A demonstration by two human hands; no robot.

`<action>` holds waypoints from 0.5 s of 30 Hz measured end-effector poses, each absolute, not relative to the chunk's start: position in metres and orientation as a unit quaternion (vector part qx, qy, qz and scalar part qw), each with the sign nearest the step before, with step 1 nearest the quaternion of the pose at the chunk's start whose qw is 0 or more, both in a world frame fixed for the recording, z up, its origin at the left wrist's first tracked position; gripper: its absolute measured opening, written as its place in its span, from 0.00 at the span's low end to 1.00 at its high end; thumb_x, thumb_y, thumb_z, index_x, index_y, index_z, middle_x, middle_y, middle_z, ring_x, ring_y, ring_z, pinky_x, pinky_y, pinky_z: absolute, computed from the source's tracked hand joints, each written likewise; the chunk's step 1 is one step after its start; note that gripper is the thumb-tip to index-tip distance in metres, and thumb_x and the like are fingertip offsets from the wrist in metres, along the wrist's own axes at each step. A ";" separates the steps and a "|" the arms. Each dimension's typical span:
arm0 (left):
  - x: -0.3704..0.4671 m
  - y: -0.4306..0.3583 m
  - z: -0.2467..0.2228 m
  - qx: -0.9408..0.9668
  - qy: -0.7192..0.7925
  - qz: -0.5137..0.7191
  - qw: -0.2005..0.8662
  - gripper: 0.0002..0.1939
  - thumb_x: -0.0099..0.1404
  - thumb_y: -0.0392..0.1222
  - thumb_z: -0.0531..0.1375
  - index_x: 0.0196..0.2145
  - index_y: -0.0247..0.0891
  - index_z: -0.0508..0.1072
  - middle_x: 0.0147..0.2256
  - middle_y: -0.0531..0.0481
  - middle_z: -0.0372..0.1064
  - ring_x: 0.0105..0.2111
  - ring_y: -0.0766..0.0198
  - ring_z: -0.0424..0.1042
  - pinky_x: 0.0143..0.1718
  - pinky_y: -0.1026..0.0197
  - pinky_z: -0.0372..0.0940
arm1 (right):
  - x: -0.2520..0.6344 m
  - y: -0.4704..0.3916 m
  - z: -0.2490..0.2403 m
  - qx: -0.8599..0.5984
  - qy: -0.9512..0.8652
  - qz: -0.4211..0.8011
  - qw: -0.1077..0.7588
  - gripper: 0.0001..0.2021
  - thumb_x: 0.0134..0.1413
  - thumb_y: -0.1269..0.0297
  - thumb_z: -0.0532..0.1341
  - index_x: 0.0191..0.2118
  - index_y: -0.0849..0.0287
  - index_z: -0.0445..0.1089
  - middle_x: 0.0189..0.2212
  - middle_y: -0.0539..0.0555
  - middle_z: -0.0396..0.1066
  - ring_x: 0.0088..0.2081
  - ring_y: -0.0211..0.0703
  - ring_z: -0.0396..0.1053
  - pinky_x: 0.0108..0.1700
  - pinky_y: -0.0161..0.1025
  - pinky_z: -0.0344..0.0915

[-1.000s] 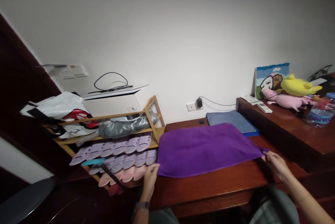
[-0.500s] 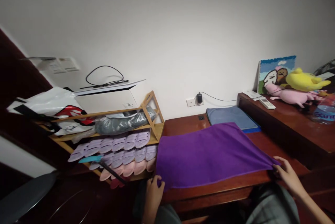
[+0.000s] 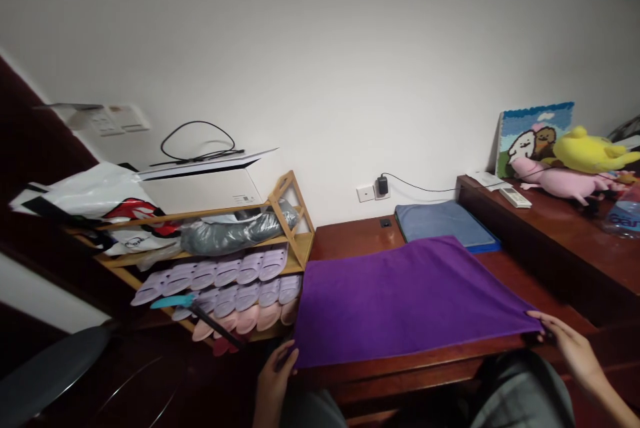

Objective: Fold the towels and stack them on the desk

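A purple cloth (image 3: 400, 301) lies spread over the dark red wooden surface (image 3: 345, 239), smooth across its middle. Its near left corner is pinched between the fingers of my left hand (image 3: 276, 371). At the near right corner my right hand (image 3: 570, 348) grips the cloth, thumb and fingers closed on the edge. Behind the purple cloth rests a folded grey-blue cloth (image 3: 445, 223) with a bright blue layer under it.
On the left stands a wooden rack (image 3: 300, 251) with lilac slippers (image 3: 227, 270), bags and a white box (image 3: 205, 189). To the right, a raised ledge (image 3: 555, 228) bears plush toys (image 3: 560, 183), a remote (image 3: 515, 197), a picture and a bottle.
My left hand has shifted left and slightly down with its corner, and my right hand has moved right. The cloth's near edge looks straighter and more stretched, with fewer folds at the right corner.
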State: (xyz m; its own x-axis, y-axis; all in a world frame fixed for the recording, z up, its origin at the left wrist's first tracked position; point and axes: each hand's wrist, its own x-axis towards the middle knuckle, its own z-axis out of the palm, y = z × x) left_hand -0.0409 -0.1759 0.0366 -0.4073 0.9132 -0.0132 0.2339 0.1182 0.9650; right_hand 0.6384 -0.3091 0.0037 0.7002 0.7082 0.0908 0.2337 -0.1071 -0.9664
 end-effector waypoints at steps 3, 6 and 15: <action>-0.050 -0.180 0.033 0.422 0.671 0.505 0.342 0.30 0.38 0.64 0.71 0.34 0.40 0.82 0.36 0.43 0.83 0.41 0.41 0.81 0.32 0.53 0.77 | 0.642 -0.322 0.001 -0.733 -0.315 0.220 0.561 0.20 0.42 0.41 0.63 0.33 0.49 0.84 0.36 0.55 0.82 0.32 0.53 0.76 0.35 0.45 0.76; -0.054 -0.186 0.029 0.425 0.676 0.501 0.334 0.27 0.40 0.64 0.70 0.32 0.41 0.82 0.35 0.45 0.83 0.38 0.44 0.82 0.36 0.51 0.78 | 0.647 -0.335 -0.009 -0.760 -0.321 0.226 0.518 0.20 0.39 0.39 0.62 0.30 0.46 0.84 0.39 0.56 0.83 0.43 0.65 0.79 0.42 0.52 0.78; -0.066 -0.216 0.028 0.443 0.754 0.400 0.274 0.27 0.45 0.67 0.62 0.35 0.46 0.81 0.36 0.48 0.83 0.37 0.43 0.82 0.42 0.46 0.76 | 0.656 -0.351 -0.040 -0.799 -0.327 0.225 0.452 0.19 0.32 0.39 0.62 0.29 0.39 0.82 0.39 0.51 0.83 0.51 0.69 0.76 0.57 0.59 0.71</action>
